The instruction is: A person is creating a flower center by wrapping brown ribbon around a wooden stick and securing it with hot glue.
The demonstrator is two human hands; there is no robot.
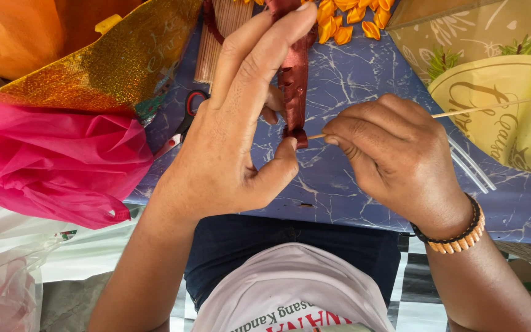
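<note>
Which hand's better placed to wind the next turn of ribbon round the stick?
Left, probably. The left hand already pinches the dark red ribbon at the stick tip. The right hand grips the stick, so it likely just steadies it.

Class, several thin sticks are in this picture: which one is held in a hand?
The single stick pinched in the right hand, its tip at the dark red ribbon. The others lie bundled at the table's far edge.
</note>
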